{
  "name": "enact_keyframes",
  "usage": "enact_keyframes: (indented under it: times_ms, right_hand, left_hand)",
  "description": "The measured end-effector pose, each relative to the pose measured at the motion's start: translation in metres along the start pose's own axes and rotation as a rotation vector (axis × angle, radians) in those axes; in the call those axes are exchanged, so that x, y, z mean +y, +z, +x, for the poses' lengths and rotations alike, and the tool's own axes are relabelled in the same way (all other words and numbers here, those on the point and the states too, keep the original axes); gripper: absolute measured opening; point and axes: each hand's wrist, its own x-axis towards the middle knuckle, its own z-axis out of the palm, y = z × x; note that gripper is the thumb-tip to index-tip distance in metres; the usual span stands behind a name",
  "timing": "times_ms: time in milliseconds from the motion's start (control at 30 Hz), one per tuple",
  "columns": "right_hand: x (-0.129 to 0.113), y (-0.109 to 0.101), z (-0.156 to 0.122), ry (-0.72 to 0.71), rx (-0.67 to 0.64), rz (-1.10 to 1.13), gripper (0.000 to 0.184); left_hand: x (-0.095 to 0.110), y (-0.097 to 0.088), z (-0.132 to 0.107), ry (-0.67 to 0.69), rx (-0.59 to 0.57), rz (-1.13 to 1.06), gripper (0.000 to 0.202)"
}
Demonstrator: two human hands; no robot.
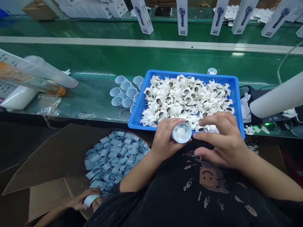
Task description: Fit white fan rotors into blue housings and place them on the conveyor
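My left hand is closed around a pale blue round housing with a white fan wheel seated in its open end. It holds the housing just in front of the near rim of a blue tray. The tray is heaped with several white fan wheels. My right hand hovers beside the housing with fingers apart. Its fingertips reach over the tray's near edge onto the wheels, and nothing shows in its grasp.
Several empty pale blue housings stand on the green table left of the tray. A cardboard box below holds many more housings. Another person's hand at bottom left holds one. White product boxes stand on the far belt. A white tube juts in from the right.
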Motion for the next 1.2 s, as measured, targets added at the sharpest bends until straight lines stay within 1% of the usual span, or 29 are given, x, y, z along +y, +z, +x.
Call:
enact_keyframes:
  times_ms: [67,167,233,300,367,400,433,467,533,567,600,667,700,733,767,833,867,933,967,1033,1133,1200]
  right_hand:
    - [0.0,0.002,0.001,0.037,-0.021,0.0,0.037]
    - [-0.001,0.008,0.001,0.128,-0.045,-0.043,0.032]
    - [0.0,0.01,0.0,0.142,-0.048,-0.049,0.032]
    - [0.004,0.011,-0.002,0.074,-0.099,-0.029,0.031]
    - [0.01,0.01,-0.004,-0.029,-0.172,0.011,0.029]
    - [0.013,0.011,-0.006,-0.057,-0.188,0.053,0.027]
    - [0.016,0.011,-0.007,-0.046,-0.182,0.121,0.024]
    - [0.019,0.012,-0.008,0.004,-0.162,0.215,0.021]
    - [0.021,0.011,-0.01,0.15,-0.108,0.41,0.018]
    - [0.021,0.009,-0.011,0.189,-0.1,0.468,0.018]
    - [0.02,0.006,-0.012,0.182,-0.119,0.481,0.018]
    - [0.019,0.001,-0.012,0.07,-0.202,0.39,0.024]
    - [0.019,-0.001,-0.012,0.016,-0.224,0.323,0.029]
    - [0.019,-0.002,-0.012,-0.011,-0.218,0.271,0.033]
    - [0.02,-0.002,-0.012,0.002,-0.18,0.24,0.035]
    - [0.022,0.0,-0.013,0.094,-0.071,0.247,0.035]
    - [0.023,0.001,-0.013,0.129,-0.033,0.269,0.035]
    - [0.024,0.0,-0.015,0.147,-0.001,0.276,0.033]
    - [0.024,-0.002,-0.015,0.128,0.013,0.254,0.033]
    - [0.025,-0.008,-0.016,0.041,0.049,0.181,0.036]
    - [0.026,-0.014,-0.019,-0.065,0.083,0.056,0.051]
    - [0.026,-0.013,-0.021,-0.045,0.141,0.021,0.053]
  left_hand:
    - [0.001,0.002,0.004,0.054,0.0,0.013,0.045]
    - [0.006,0.005,0.01,0.153,-0.002,0.085,0.038]
    - [0.011,0.006,0.014,0.2,-0.018,0.155,0.034]
    - [0.015,0.007,0.016,0.199,-0.09,0.18,0.032]
    - [0.02,0.007,0.017,0.187,-0.181,0.144,0.032]
    - [0.022,0.008,0.017,0.186,-0.207,0.133,0.033]
    - [0.024,0.008,0.017,0.194,-0.21,0.136,0.033]
    - [0.026,0.008,0.017,0.209,-0.193,0.157,0.032]
    - [0.03,0.008,0.019,0.225,-0.146,0.207,0.031]
    - [0.032,0.008,0.02,0.217,-0.151,0.205,0.029]
    - [0.034,0.008,0.022,0.206,-0.195,0.169,0.027]
    - [0.037,0.007,0.025,0.178,-0.337,0.07,0.024]
    - [0.038,0.007,0.027,0.165,-0.383,0.057,0.023]
    - [0.039,0.008,0.028,0.156,-0.395,0.088,0.024]
    - [0.04,0.008,0.03,0.152,-0.376,0.158,0.026]
    - [0.041,0.01,0.033,0.149,-0.293,0.321,0.031]
    - [0.04,0.01,0.035,0.152,-0.274,0.345,0.032]
    - [0.039,0.01,0.038,0.14,-0.295,0.25,0.032]
    - [0.037,0.01,0.039,0.124,-0.312,0.172,0.033]
    - [0.033,0.008,0.041,0.079,-0.331,0.044,0.036]
    - [0.027,0.007,0.041,0.014,-0.301,-0.028,0.04]
    - [0.024,0.007,0.042,-0.001,-0.28,-0.037,0.04]
